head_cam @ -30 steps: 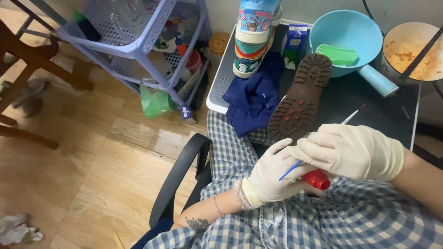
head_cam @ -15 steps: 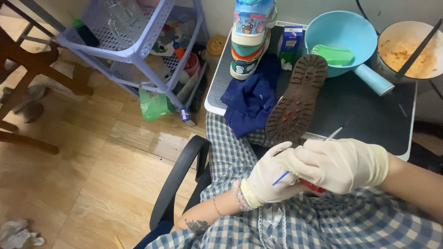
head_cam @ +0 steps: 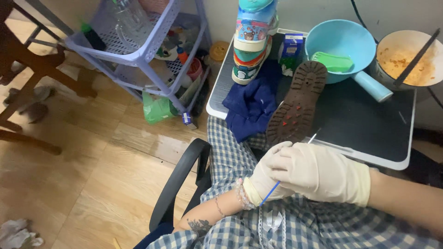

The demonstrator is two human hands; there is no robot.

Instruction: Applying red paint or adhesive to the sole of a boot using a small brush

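Lower right of frame: gloved right hand point(head_cam: 318, 173) and gloved left hand point(head_cam: 265, 182) pressed together — clamped on a thin blue-and-white stick point(head_cam: 290, 168) — just below the upturned brown shoe point(head_cam: 295, 106) on the table point(head_cam: 364, 124).

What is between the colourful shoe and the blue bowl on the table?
A small blue carton stands between the colourful shoe and the blue bowl, seen from the head camera.

Wooden floor point(head_cam: 92, 184); lilac shelf rack point(head_cam: 138, 55)

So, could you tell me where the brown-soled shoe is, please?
The brown-soled shoe lies sole-up on the dark tabletop, centre of the head view, between the blue cloth and the blue basin.
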